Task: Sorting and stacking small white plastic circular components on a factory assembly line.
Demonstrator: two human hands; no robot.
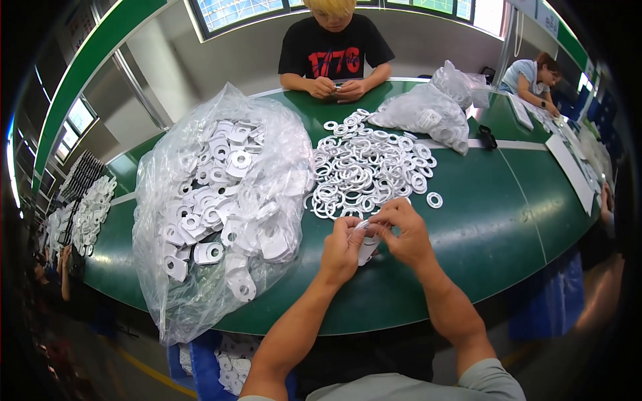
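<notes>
While we sit at the green table (pixel 508 220), our left hand (pixel 342 248) and right hand (pixel 403 230) pinch 1 white part (pixel 367 246) together, with the ring pile (pixel 364 172) close at 12 o'clock for easy grabbing.

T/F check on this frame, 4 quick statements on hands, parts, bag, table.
1. Both hands, left hand and right hand, hold a white part between them. True.
2. The clear bag of white plates lies to the person's right. False: it lies to the left.
3. A pile of white rings lies on the green table beyond the hands. True.
4. The person opposite wears a white shirt. False: black with red print.
</notes>
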